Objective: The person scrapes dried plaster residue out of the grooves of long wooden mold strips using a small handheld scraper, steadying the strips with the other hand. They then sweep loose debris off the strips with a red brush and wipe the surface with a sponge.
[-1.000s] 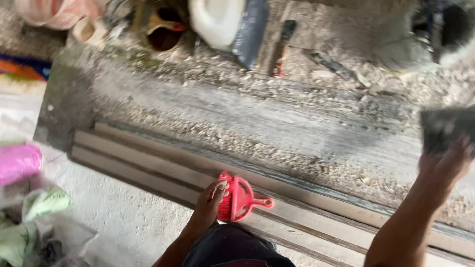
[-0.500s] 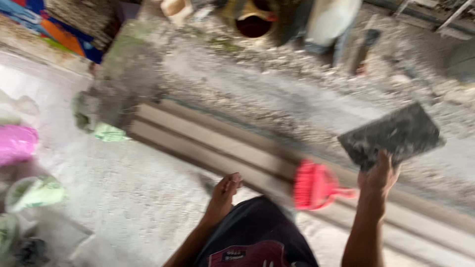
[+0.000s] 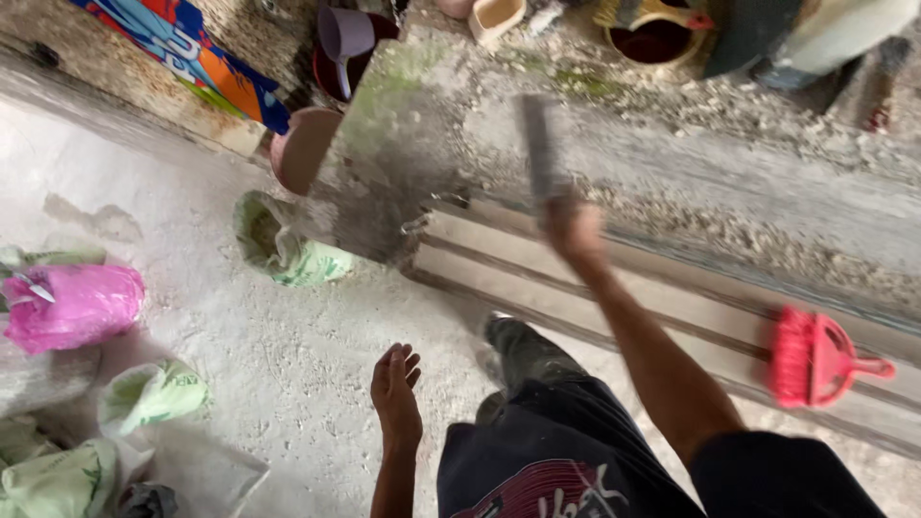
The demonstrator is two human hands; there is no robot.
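Gripping trowel (image 3: 539,149), right hand (image 3: 574,230), left hand (image 3: 395,395) empty

The trowel (image 3: 539,149) in my right hand (image 3: 574,230) shows a flat, dull grey blade, metal by its look, blurred. The red brush (image 3: 815,357) lying on the pale, smooth-faced grooved sill (image 3: 672,307) is glossy plastic, and the ledge (image 3: 729,192) behind it is rough, gritty mortar. Under my empty left hand (image 3: 395,391) the floor (image 3: 288,364) is matt, dusty cement, with a shiny pink plastic bag (image 3: 72,305) and crumpled green bags (image 3: 153,393) nearby.
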